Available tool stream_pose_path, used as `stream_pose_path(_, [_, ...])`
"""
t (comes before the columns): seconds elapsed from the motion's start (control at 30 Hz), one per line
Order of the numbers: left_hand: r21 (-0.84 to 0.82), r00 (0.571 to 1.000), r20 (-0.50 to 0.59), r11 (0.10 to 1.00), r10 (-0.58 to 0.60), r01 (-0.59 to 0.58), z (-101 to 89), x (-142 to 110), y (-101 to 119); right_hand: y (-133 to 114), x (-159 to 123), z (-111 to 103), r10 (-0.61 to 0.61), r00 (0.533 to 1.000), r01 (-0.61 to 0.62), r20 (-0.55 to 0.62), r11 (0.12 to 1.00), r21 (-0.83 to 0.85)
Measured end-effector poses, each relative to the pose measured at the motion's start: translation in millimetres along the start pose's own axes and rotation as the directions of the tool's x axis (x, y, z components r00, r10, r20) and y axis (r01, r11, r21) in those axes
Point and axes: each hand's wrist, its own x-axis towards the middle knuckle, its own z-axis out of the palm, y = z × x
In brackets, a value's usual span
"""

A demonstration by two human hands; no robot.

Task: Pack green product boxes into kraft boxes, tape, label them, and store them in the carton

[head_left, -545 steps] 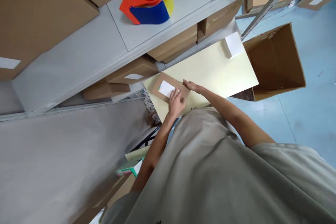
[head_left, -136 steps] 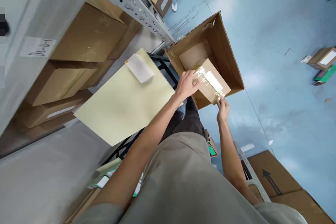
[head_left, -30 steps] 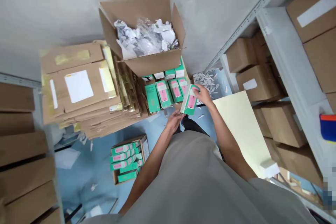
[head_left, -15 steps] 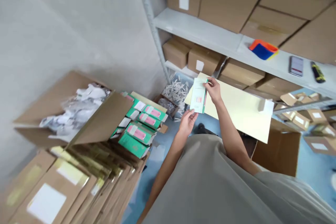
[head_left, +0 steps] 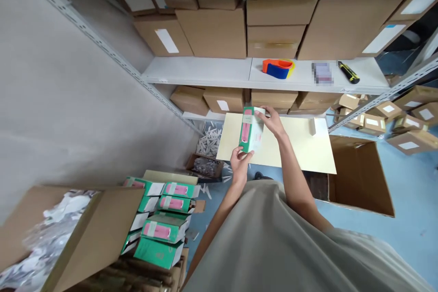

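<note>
A small green and white carton (head_left: 247, 128) with a pink picture on its face is held between both hands, above a cream board (head_left: 294, 146). My left hand (head_left: 240, 159) grips its lower end, thumb and fingers on either side. At its upper right end, my right hand (head_left: 273, 121) pinches the white side. The green printed face and a white side both show. A small white box (head_left: 319, 127) stands at the board's right end.
Several green cartons (head_left: 160, 230) are stacked at lower left beside an open cardboard box (head_left: 99, 228) of plastic bags. A shelf (head_left: 205, 69) ahead bears orange and blue bands (head_left: 278, 68), a blurred phone (head_left: 322, 73) and a yellow-black cutter (head_left: 349, 72). An open cardboard box (head_left: 362, 173) sits at right.
The carton has turned in my hands, so its green pink-pictured face now shows beside the white side. My view has swung right, toward the shelves. Both hands still hold the carton.
</note>
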Motion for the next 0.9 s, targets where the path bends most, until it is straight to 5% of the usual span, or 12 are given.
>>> stream_pose_path(0.13, [0.102, 0.999, -0.005, 0.994, 0.033, -0.032, 27.7, 14.5, 4.3, 13.9, 25.3, -16.9, -0.019, 0.994, 0.010, -0.103, 0.996, -0.089])
stream_pose_path(0.33, [-0.108, 0.998, -0.064, 0.994, 0.004, -0.011, 64.5, 37.7, -12.1, 44.1, 46.8, -48.3, 0.063, 0.989, -0.044, -0.136, 0.989, 0.138])
stream_pose_path(0.47, [-0.075, 0.994, -0.107, 0.997, -0.015, 0.007, 77.0, 69.1, -12.0, 52.6, 39.9, -72.3, 0.124, 0.986, -0.096, -0.114, 0.969, 0.227])
stream_pose_path(0.6, [0.041, 0.972, -0.104, 0.977, 0.210, -0.207, 87.0, 124.3, 32.9, 58.1, 14.0, -82.6, 0.241, 0.969, -0.203, -0.059, 0.905, 0.373])
stream_pose_path(0.73, [0.156, 0.927, 0.060, 0.913, 0.371, -0.376, 109.8, 182.1, 87.9, 66.6, -19.3, -60.7, 0.363, 0.929, -0.342, 0.074, 0.764, 0.547])
stream_pose_path(0.9, [0.366, 0.942, 0.218, 0.873, 0.256, -0.322, 141.7, 224.1, 117.7, 67.5, -44.5, -20.8, 0.448, 0.874, -0.453, 0.191, 0.605, 0.655])
